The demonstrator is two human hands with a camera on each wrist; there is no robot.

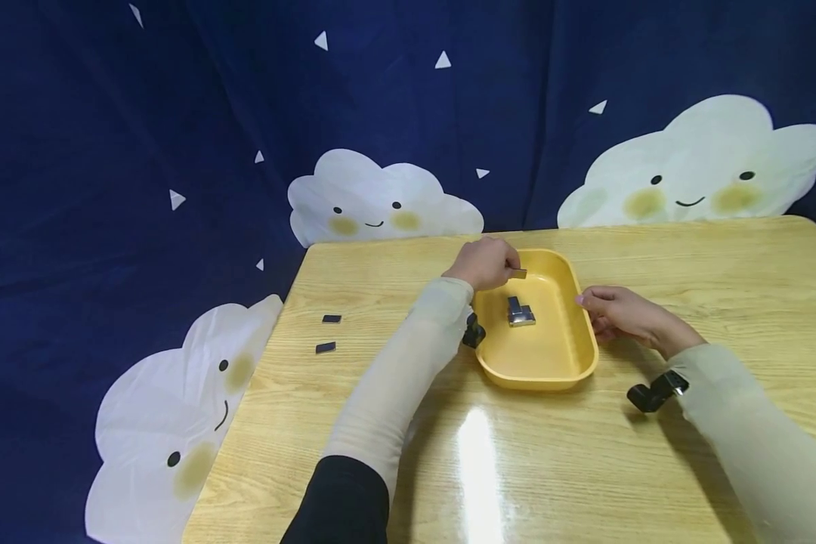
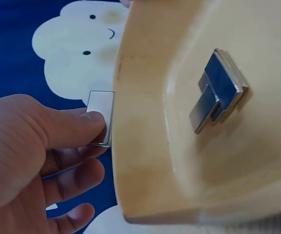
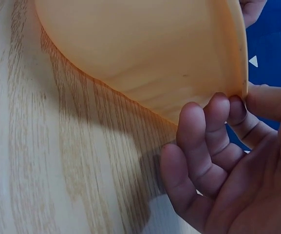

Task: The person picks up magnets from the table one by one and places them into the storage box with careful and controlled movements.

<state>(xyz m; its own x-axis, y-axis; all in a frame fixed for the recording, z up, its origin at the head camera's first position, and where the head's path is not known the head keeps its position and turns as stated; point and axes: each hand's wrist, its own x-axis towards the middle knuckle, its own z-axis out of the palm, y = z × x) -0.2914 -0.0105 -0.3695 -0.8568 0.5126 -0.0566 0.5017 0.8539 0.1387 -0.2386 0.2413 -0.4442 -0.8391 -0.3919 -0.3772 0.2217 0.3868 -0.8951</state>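
Observation:
A yellow plastic tray (image 1: 542,366) with rounded corners stands on the table. Over its far left rim my left hand (image 1: 484,262) pinches a small flat metallic block (image 2: 100,117) between thumb and fingers. Inside the tray lies a small heap of similar shiny metallic blocks (image 1: 521,313), overlapping one another. At the tray's right side my right hand (image 1: 622,313) grips the rim, thumb at the top edge and fingers (image 3: 194,129) curled against the outer wall. Two more dark flat blocks lie on the table to the left, one block (image 1: 331,319) behind the other block (image 1: 325,348).
The wooden table (image 1: 721,287) runs up to a dark blue curtain (image 1: 408,91) printed with clouds and triangles. A black wrist camera (image 1: 474,332) on the left arm overlaps the tray's left edge in the head view. Another camera (image 1: 653,391) sits at the right wrist.

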